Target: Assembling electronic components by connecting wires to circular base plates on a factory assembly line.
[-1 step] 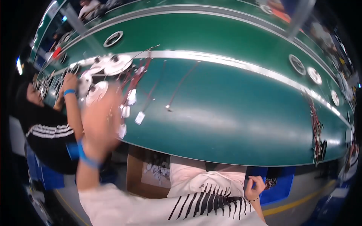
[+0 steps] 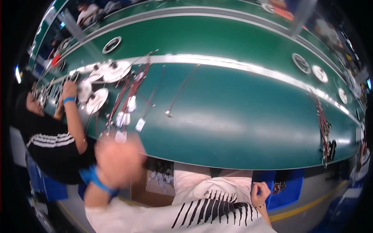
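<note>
1. the green table (image 2: 233, 101) spans the view.
2. the red-brown wire bundle (image 2: 136, 81) lies toward its left end, long axis running from far edge to near, slanting left.
3. the left hand (image 2: 120, 157), blurred at the near edge, is nearer; the bundle lies beyond it. i cannot tell its grip.
4. the right hand (image 2: 260, 193) curls below the near edge, fingertip contact unclear.
5. white tags (image 2: 132, 104) lie among the wires.

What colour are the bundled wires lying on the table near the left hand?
The wires look mostly dark red, seen best in the head view.
</note>
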Tool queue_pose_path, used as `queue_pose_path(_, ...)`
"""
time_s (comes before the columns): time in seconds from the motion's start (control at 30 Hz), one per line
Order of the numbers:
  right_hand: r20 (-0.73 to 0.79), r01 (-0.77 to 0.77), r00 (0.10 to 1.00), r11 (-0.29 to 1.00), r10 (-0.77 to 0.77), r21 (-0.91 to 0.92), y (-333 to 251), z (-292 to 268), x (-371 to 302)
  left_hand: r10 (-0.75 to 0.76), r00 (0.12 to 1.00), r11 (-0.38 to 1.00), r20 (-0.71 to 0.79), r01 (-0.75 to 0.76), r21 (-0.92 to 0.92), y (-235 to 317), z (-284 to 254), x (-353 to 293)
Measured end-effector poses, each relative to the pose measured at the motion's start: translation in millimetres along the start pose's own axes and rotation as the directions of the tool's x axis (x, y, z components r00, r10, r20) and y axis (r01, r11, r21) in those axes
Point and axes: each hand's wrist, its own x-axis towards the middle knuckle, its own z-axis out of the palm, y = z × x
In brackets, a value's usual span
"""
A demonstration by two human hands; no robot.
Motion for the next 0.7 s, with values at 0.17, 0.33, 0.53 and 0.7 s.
queue_pose_path(0.17, 0.103, -0.242, 0.963, 0.968, 0.248, -0.064, 69, 18, -33, 0.228, 0.925, 0.72, 0.305, 0.05, -0.692, 90, 168, -135)
queue_pose_path(0.33, 0.69, -0.359, 0.544, 0.875, 0.478, -0.324, 67, 87, 8, 0.085, 0.848, 0.719, 0.523, 0.311, -0.621, 101, 315, -132)
queue_pose_path(0.53, 0.714, -0.237, 0.603, 0.935, 0.355, -0.265, 66, 78, 16, 0.178, 0.843, 0.764, 0.508, 0.207, -0.611, 77, 349, -29)
queue_pose_path(0.7, 0.748, -0.075, 0.627, 0.972, 0.219, -0.221, 70, 76, 7, 0.205, 0.853, 0.793, 0.481, 0.143, -0.592, 71, 369, 75)
